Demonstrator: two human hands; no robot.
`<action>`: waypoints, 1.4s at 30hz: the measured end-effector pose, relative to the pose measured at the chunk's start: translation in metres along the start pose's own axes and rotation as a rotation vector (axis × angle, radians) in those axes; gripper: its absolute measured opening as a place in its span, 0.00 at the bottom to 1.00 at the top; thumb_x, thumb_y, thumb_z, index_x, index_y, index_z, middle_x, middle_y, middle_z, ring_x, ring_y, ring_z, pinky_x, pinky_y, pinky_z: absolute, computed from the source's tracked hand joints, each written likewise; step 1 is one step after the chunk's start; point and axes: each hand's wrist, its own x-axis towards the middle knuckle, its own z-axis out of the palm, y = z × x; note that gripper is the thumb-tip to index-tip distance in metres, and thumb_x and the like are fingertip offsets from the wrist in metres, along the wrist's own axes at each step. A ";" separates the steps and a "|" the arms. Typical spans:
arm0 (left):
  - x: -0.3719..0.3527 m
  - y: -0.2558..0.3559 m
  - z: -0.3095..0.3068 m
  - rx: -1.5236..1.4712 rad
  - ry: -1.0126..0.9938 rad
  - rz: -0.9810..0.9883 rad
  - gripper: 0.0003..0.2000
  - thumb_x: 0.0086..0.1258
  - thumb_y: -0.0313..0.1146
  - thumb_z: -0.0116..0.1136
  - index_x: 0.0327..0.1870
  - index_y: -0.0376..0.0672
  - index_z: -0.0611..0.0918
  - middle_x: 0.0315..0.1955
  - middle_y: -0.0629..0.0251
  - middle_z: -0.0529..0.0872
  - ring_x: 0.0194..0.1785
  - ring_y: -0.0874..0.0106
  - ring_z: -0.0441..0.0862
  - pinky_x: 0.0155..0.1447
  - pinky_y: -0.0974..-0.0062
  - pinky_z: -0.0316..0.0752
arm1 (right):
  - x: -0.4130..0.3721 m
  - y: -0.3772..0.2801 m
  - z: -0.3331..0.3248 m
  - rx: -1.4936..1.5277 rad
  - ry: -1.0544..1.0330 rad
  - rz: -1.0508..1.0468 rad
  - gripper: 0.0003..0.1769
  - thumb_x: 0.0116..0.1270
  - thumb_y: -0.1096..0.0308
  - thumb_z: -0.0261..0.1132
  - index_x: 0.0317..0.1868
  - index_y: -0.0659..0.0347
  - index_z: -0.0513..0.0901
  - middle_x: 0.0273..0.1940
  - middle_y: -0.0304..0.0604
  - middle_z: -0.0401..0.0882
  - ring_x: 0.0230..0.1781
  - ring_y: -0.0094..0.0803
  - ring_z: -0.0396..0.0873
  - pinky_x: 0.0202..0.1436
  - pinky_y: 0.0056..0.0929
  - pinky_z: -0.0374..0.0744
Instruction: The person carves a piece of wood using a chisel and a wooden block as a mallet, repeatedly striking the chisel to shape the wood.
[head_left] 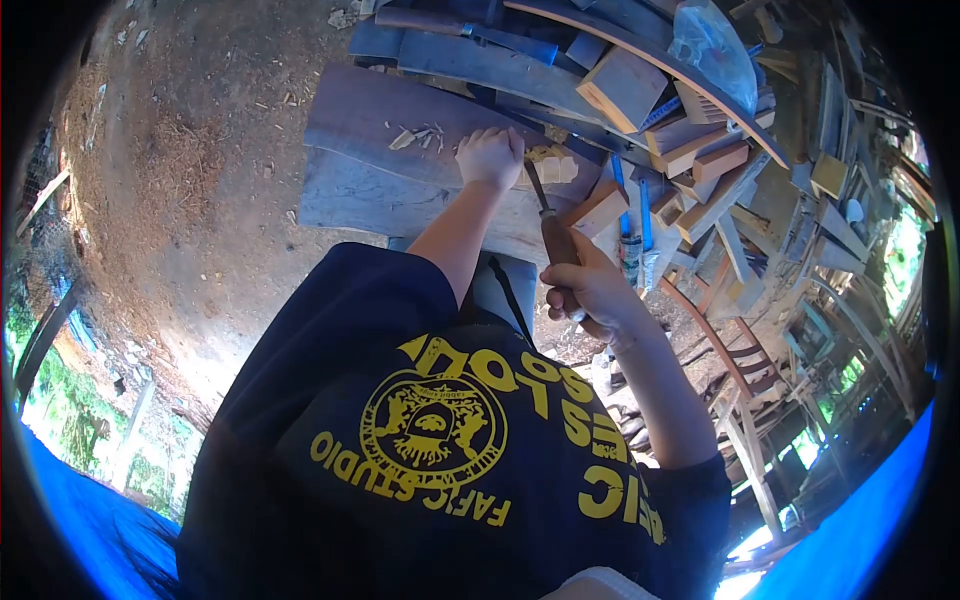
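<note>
My right hand [590, 285] is wrapped round the brown wooden handle of a chisel-like tool [558, 238], whose metal shaft points up toward the bench. At the shaft's far end lies a pale carved wood piece [553, 168]. Just left of that piece, my left hand [491, 158] is closed over the wooden bench [380, 190], its fingers curled beside the tool's tip. What it holds, if anything, is hidden. Pale wood shavings [416, 137] lie on the bench left of my left hand.
Wood blocks [622, 88] and offcuts are piled right of the bench, near a clear plastic bag [712, 50]. Blue-handled tools [645, 215] lie by a block. Another handled tool [510, 42] rests at the top. A brown wooden frame [745, 355] stands at the lower right.
</note>
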 end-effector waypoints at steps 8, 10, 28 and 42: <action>-0.003 -0.004 0.003 -0.043 -0.003 -0.031 0.16 0.65 0.37 0.48 0.16 0.43 0.77 0.21 0.62 0.81 0.30 0.59 0.81 0.36 0.59 0.75 | 0.007 0.049 -0.033 0.307 -0.174 -0.086 0.46 0.58 0.82 0.58 0.75 0.52 0.48 0.30 0.41 0.69 0.16 0.24 0.68 0.20 0.24 0.68; -0.003 -0.007 0.006 -0.060 0.004 -0.038 0.16 0.65 0.37 0.48 0.15 0.43 0.76 0.21 0.62 0.81 0.30 0.58 0.80 0.36 0.59 0.75 | 0.012 0.060 -0.037 0.372 -0.217 -0.104 0.47 0.57 0.83 0.57 0.75 0.49 0.47 0.30 0.41 0.68 0.16 0.24 0.68 0.19 0.24 0.67; -0.006 -0.010 0.015 -0.031 0.064 -0.041 0.16 0.63 0.37 0.49 0.14 0.44 0.76 0.19 0.64 0.80 0.29 0.60 0.80 0.36 0.60 0.74 | 0.207 0.214 -0.058 0.140 -0.078 -0.430 0.27 0.48 0.80 0.61 0.52 0.64 0.71 0.25 0.36 0.71 0.21 0.23 0.70 0.26 0.21 0.70; -0.005 -0.005 0.007 0.024 -0.044 -0.075 0.15 0.67 0.37 0.46 0.20 0.44 0.80 0.26 0.67 0.83 0.37 0.63 0.82 0.41 0.62 0.75 | 0.054 0.147 -0.063 -0.466 0.147 -0.519 0.33 0.73 0.68 0.51 0.75 0.52 0.49 0.27 0.40 0.72 0.17 0.23 0.72 0.20 0.23 0.73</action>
